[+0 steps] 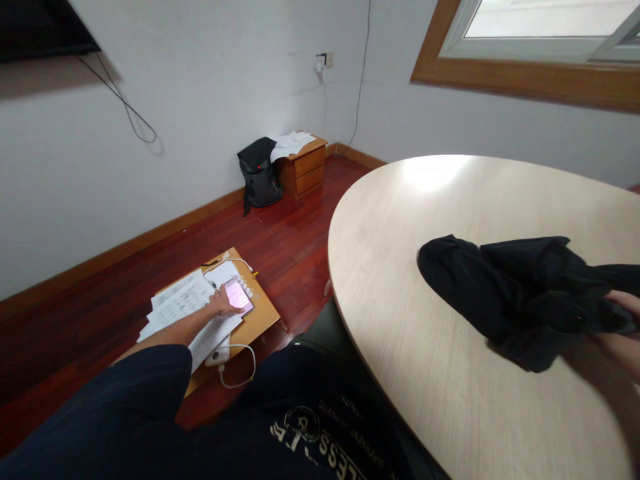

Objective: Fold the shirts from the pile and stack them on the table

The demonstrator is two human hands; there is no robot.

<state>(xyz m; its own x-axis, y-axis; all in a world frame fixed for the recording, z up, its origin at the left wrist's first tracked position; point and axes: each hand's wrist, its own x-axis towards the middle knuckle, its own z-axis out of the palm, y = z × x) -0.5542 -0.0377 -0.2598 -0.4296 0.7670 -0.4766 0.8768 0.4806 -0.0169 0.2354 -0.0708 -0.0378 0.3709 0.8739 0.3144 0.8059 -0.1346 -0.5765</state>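
My left hand (223, 303) reaches down to a smartphone (239, 298) with a lit pinkish screen, its fingers closed on the phone's near edge. The phone is over a small wooden cabinet (266, 313), beside several printed sheets of paper (183, 300). At the right edge of the view, my right hand (620, 350) is partly cut off and closed on a bunched black garment (520, 293). Most of that garment lies crumpled on the round pale wood table (390, 233). Folds of cloth hide part of the right hand's fingers.
A white power strip (219, 351) with a white cable (254, 367) hangs at the cabinet's near side. A dark backpack (261, 177) leans by a drawer unit (307, 170) holding white papers (293, 143). Cables (125, 100) dangle below a wall screen (43, 30).
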